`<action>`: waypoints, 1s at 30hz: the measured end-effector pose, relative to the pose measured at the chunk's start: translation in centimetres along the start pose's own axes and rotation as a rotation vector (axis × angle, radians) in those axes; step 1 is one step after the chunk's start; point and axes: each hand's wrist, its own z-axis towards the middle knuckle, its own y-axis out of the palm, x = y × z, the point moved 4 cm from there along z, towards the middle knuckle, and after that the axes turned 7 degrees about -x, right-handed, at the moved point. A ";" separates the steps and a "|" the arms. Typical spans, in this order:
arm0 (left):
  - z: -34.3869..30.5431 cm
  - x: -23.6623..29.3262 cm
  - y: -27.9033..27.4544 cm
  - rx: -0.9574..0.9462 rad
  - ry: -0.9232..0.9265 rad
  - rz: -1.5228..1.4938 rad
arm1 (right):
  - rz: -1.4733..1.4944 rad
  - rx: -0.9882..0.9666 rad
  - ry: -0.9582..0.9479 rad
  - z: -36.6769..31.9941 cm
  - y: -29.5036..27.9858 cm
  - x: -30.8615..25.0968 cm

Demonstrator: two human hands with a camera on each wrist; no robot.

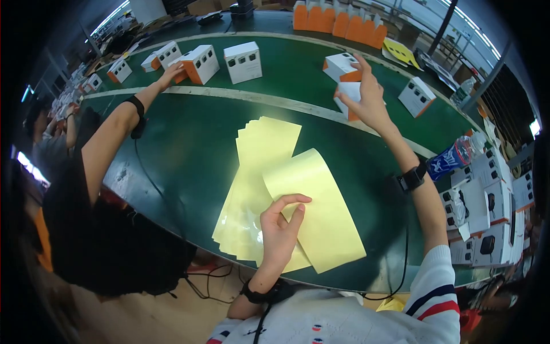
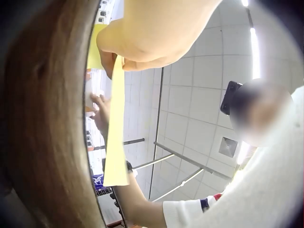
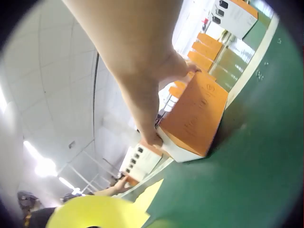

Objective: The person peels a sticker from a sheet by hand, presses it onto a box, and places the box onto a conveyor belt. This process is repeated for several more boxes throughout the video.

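Observation:
My left hand [image 1: 279,232] pinches a curled yellow sheet [image 1: 329,223] between thumb and fingers, above the front of the green table. In the left wrist view this sheet [image 2: 116,128] hangs from the fingertips. A fanned stack of yellow sheets [image 1: 252,166] lies partly under it. At the far right side, my right hand [image 1: 372,102] grips a small white-and-orange box [image 1: 348,92], thumb on one side and fingers on the other. The right wrist view shows the box's orange face [image 3: 202,107], close over the green surface. Another white box [image 1: 339,64] stands just behind it.
At left, another person's hand [image 1: 172,74] touches an orange-and-white box [image 1: 201,64]. A white box [image 1: 242,62] stands mid-belt, another [image 1: 416,96] at right. Orange open cartons [image 1: 338,23] line the back. A blue-labelled bottle [image 1: 450,157] and stacked boxes [image 1: 487,189] flank my right arm.

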 end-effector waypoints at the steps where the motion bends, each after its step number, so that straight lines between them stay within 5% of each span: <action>1: 0.0 0.4 0.0 0.015 0.040 0.009 | 0.051 0.038 -0.040 0.8 0.1 -1.6; 7: -0.2 0.6 0.4 -0.146 0.041 0.011 | -0.306 -0.229 -0.298 9.3 5.9 -6.1; 17: 0.2 -0.9 -1.5 -0.187 -0.047 -0.045 | -0.401 -0.438 0.156 23.2 14.3 -5.0; 20: 0.0 -1.1 -1.5 -0.269 -0.073 -0.042 | -0.471 -0.496 0.133 23.4 15.4 -4.3; 26: -0.6 -0.7 -2.5 -0.200 -0.177 -0.136 | -0.191 -0.212 -0.105 18.2 10.5 -5.8; 28: -0.6 -0.7 -3.0 -0.189 -0.175 -0.186 | 0.074 0.059 -0.312 13.4 8.6 -7.0; 30: -0.9 -0.2 -2.7 -0.171 -0.172 -0.215 | 0.173 0.172 -0.265 7.4 4.6 -9.3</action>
